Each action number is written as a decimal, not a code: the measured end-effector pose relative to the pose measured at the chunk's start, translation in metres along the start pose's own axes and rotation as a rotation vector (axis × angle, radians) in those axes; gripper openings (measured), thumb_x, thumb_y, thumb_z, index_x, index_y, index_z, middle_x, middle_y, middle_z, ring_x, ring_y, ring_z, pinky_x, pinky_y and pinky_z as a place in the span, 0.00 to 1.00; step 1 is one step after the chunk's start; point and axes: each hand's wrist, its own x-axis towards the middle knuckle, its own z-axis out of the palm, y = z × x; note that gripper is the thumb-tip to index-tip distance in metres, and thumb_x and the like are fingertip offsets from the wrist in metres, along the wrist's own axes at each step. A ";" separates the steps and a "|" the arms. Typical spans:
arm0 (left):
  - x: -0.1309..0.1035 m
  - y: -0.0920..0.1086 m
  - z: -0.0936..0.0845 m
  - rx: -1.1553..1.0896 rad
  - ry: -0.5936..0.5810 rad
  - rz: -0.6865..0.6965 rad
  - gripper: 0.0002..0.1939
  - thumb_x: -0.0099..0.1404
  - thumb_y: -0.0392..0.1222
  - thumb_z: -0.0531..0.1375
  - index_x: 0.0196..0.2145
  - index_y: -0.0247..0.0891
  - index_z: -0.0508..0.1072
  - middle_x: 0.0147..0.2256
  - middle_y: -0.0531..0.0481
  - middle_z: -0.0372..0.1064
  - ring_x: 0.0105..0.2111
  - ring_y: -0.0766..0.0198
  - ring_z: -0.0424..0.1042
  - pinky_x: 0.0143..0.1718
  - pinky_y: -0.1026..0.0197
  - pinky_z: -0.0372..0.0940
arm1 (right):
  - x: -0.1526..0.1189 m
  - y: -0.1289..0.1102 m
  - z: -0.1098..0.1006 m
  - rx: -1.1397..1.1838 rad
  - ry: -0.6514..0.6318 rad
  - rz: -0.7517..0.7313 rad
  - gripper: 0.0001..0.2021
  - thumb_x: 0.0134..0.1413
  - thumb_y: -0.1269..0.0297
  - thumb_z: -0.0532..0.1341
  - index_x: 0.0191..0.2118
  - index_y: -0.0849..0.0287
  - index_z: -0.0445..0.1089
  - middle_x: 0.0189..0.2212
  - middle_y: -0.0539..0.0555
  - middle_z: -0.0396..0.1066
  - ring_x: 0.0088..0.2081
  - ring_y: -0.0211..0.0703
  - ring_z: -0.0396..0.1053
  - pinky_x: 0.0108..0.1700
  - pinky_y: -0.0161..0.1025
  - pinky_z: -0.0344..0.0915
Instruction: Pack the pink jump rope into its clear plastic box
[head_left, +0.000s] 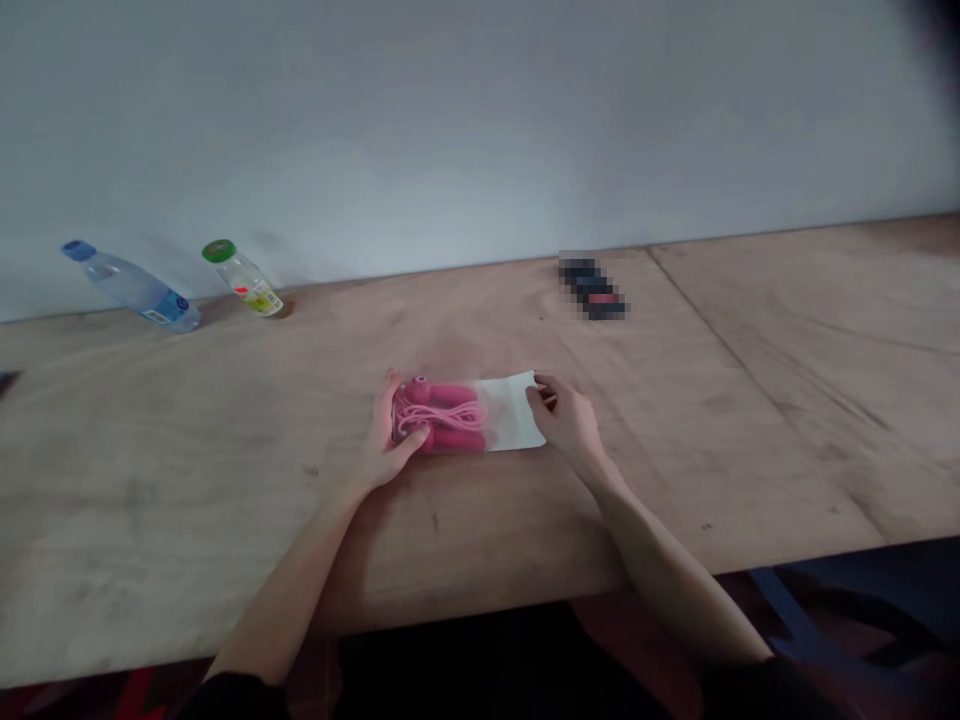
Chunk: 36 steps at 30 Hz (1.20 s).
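Nearest, dark sleeves [236,695] cover the upper ends of both bare forearms, which reach over the front edge of the counter [435,560]. The left hand [397,435] has its grip closed around the left end of the pack [514,412], the thumb pressed on top near the closer handle and the fingers around the end. The right hand [566,418] has its grip pinching the pack's white right end between thumb and fingers. The pack lies crosswise between the hands, near the middle of the counter. Its left part shows two pink handles [454,394], one nearer and one farther, with the looped pink rope [442,415] between them.

Farther back on the left stand a blue-capped bottle [139,288] and, to its right, a green-capped jar [251,285]. Back and to the right is a dark item [592,288], pixelated beyond recognition. Behind everything rises a plain grey wall [450,130].
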 end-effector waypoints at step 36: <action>-0.007 0.033 0.001 0.305 -0.340 -0.083 0.35 0.76 0.48 0.56 0.76 0.46 0.54 0.75 0.39 0.59 0.78 0.43 0.51 0.77 0.31 0.19 | -0.029 -0.024 0.024 0.557 -0.273 -0.262 0.29 0.67 0.39 0.65 0.65 0.48 0.65 0.63 0.63 0.70 0.60 0.57 0.75 0.60 0.55 0.75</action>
